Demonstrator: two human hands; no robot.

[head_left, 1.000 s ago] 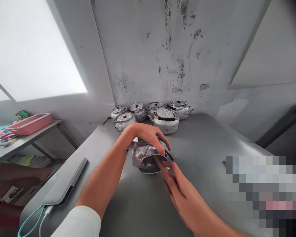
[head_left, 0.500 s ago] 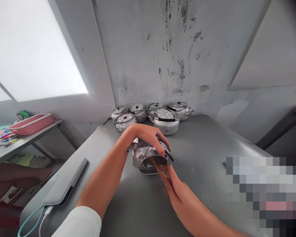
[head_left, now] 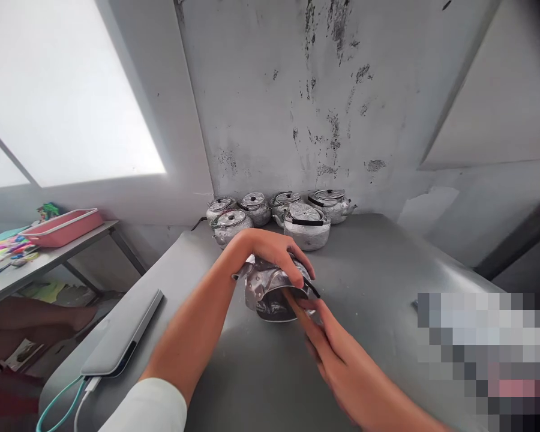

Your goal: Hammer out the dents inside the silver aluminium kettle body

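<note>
A dented silver kettle [head_left: 257, 288] lies tipped on the table, its round opening turned towards me. My left hand [head_left: 276, 249] is closed over its top, the fingers curled round the body beside the black handle grip [head_left: 312, 288]. At the right of the opening, my right hand [head_left: 326, 333] is closed round a wooden stick [head_left: 296, 305]. The stick's far end reaches inside the kettle, where its tip is hidden. Some of my right fingers are tucked under the hand, out of sight.
Several metal kettles, one with a black handle [head_left: 306, 231], stand against the stained wall. A power bank [head_left: 121, 336] with cables lies on the grey table [head_left: 378, 270] at left. A pink tray [head_left: 65, 228] rests on a side table; someone's leg [head_left: 49, 315] shows below. A blurred patch covers the right.
The whole view has shifted slightly, so everything sits a little lower and further right. My right hand and the stick have moved slightly at the kettle's opening; my left hand keeps its hold.
</note>
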